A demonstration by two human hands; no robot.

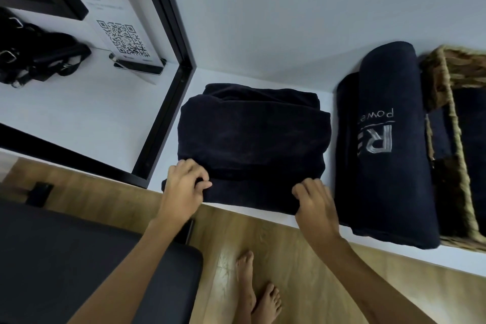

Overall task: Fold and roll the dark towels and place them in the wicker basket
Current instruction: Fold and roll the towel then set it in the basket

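Bare feet (259, 294) are standing on wooden floor (302, 284) at frame bottom. Left hand (184, 184) and right hand (314, 201) are each pinching, fingers curled, the near edge of a folded dark navy towel (252, 137) lying mid-frame on the white counter (394, 260). Rolled dark towel with grey lettering (389, 144) is lying just right, touching the woven wicker basket (457, 144) at the right edge.

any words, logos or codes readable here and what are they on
"R" with "Powe…" beside it, cut off by the curve: grey embroidery on the rolled dark towel beside the wicker basket.
QR code on the standing sign; its printed lines are too blurred to read.
Folded towel under both hands: no text visible.
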